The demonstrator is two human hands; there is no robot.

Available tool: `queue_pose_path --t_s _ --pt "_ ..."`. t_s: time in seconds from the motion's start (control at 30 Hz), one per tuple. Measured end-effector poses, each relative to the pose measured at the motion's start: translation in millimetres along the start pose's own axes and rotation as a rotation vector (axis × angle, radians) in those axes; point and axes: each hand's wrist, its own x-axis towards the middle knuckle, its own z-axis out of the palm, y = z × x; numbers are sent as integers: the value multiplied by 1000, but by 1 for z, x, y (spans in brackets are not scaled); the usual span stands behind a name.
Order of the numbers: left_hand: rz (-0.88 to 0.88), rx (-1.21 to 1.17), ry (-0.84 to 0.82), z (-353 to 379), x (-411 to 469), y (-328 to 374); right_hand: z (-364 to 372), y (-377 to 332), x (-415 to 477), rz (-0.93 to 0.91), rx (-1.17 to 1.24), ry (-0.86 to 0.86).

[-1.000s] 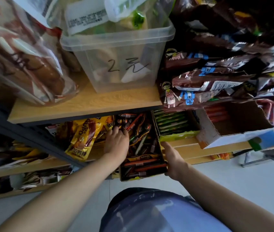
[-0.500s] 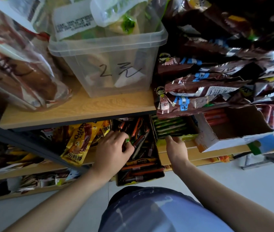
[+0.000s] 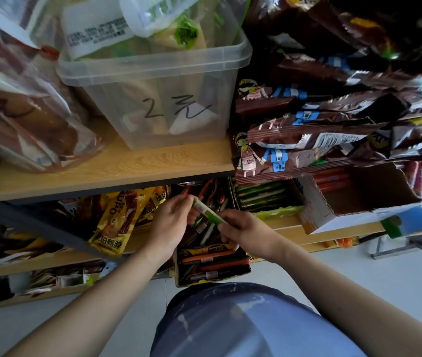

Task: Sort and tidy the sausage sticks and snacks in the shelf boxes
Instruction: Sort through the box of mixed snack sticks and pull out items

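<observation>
A green sausage stick (image 3: 207, 212) is held between both hands above the dark box of mixed sausage sticks (image 3: 211, 258) on the lower shelf. My left hand (image 3: 172, 222) pinches its upper end and my right hand (image 3: 241, 229) grips its lower end. To the right stands a box of green sticks (image 3: 264, 197), and further right a torn cardboard box (image 3: 359, 202) holds red sausages along its far wall.
Yellow snack packs (image 3: 117, 220) lie left of the dark box. On the wooden shelf above (image 3: 117, 171) stand a clear tub marked "2" (image 3: 158, 81), a plastic bag (image 3: 19, 106) and a heap of brown snack packs (image 3: 307, 130). White floor lies below.
My left hand lifted a green stick out of the mixed box. My right hand left the box's edge and came over to grip the stick's other end.
</observation>
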Motion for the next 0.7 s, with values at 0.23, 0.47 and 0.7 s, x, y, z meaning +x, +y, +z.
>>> queue_pose_path --t_s 0.23,0.47,0.7 --pt "343 1157 -124 4 28 -42 -26 20 12 315 216 444" --pt "406 1374 -94 14 35 -46 -14 27 11 337 206 390" --pt "297 1025 -21 5 24 -26 -11 25 11 411 426 298"
